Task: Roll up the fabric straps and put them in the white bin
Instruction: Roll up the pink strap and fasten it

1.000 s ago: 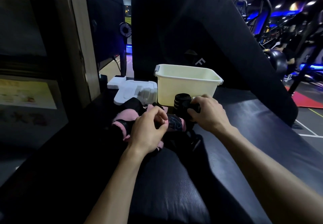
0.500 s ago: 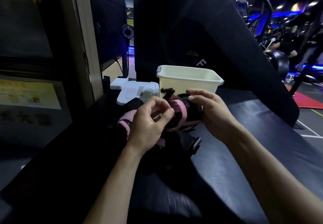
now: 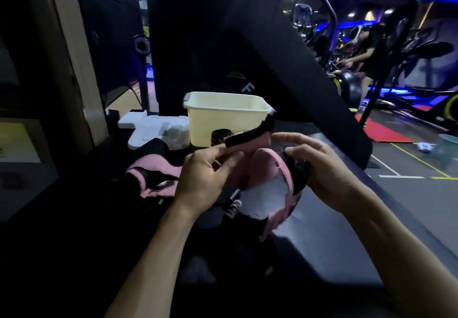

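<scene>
Both hands hold 1 pink strap (image 3: pixel 269 169) raised above the black surface (image 3: pixel 347 238), just before the bin (image 3: pixel 224 116). Left hand (image 3: pixel 205 178) fingers pinch its black end; right hand (image 3: pixel 319 166) grips its curled part.

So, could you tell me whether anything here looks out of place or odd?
Nothing is damaged or spilled. The pink strap held between the left hand and right hand is unrolled, and another pink strap lies loose on the black bench, outside the white bin.
</scene>
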Tool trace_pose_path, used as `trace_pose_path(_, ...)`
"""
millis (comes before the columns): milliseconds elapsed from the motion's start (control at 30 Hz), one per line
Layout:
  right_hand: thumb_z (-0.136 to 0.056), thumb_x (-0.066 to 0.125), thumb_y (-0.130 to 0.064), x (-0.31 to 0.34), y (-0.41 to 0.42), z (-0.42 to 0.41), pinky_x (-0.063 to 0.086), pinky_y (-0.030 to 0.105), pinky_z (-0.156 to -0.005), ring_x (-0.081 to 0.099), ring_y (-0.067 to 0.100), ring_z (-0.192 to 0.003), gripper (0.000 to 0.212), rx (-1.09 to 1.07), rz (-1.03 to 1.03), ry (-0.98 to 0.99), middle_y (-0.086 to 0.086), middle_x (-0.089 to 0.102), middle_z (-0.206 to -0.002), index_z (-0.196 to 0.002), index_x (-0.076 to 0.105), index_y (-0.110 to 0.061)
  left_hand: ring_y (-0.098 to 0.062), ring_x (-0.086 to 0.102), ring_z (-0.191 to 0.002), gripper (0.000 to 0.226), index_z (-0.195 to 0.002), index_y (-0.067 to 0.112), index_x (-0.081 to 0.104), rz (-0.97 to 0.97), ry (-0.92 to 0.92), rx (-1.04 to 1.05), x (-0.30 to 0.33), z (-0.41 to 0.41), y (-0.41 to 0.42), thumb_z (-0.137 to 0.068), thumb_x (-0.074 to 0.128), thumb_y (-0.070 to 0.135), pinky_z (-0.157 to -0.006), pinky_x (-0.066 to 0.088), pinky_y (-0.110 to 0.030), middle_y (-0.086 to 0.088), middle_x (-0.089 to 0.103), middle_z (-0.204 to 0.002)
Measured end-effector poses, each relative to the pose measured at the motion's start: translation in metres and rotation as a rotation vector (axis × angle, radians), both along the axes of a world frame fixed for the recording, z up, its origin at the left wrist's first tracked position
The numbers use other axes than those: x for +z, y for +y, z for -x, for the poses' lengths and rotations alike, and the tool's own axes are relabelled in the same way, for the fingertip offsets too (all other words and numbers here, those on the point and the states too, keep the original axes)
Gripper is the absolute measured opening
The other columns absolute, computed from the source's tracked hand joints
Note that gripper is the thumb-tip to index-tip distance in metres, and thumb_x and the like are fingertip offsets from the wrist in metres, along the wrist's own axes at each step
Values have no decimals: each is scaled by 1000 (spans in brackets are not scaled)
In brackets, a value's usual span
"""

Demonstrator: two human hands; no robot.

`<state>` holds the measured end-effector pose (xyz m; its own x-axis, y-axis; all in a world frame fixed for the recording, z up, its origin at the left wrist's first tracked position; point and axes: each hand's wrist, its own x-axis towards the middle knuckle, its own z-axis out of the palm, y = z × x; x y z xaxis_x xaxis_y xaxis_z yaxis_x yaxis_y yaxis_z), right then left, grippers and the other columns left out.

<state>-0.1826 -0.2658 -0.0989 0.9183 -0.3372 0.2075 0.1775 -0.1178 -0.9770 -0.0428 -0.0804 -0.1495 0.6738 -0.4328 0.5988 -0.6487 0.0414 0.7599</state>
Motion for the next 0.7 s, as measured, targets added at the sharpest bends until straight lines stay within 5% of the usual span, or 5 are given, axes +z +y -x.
trace_pose_path(167, -84, 70, -11, -8, -26, 50, 53, 16, -72, 68, 8, -81, 43, -48, 26, 64, -3, 75, -93, -127, 69, -16, -24, 58, -39, 20, -89, 20, 77, 66, 255, -52, 1, 17, -23, -97, 69, 37, -50, 50, -34, -7, 63, -51)
trace_pose_path(300, -87, 64, 6, -14, -54, 86, 54, 22, -73, 67, 18, -80, 42, -180, -16, 103, 11, 74, -93, -122, 72, -16, -17, 51, -33, 30, -85, 5, 66, 165, 513, -16, 3, 20, -36, -101, 65, 30, -49, 47, -30, -7, 59, -44)
trace_pose_path(400, -89, 63, 8, -23, -69, 99, 47, 23, -73, 59, 17, -79, 38, -270, 221, 243, 11, 71, -91, -114, 75, -19, -15, 61, -38, 28, -81, 6, 61, 203, 660, -89, 5, 29, -50, -105, 57, 21, -37, 48, -23, -6, 63, -51)
trace_pose_path(600, -88, 77, -27, -36, -70, 94, 52, 16, -87, 66, 3, -102, 24, -290, 771, 394, -6, 66, -116, -111, 74, -32, -22, 71, -51, 27, -83, 5, 57, 143, 766, -260, 7, 46, -74, -107, 50, 14, -42, 53, -24, -10, 69, -61)
trace_pose_path(700, -80, 78, -54, -25, -53, 85, 44, 5, -89, 58, 0, -114, 48, -197, 906, 348, -9, 64, -123, -122, 69, -32, -22, 72, -54, 24, -85, 6, 56, 166, 784, -296, 9, 50, -82, -107, 49, 13, -44, 54, -24, -10, 70, -64)
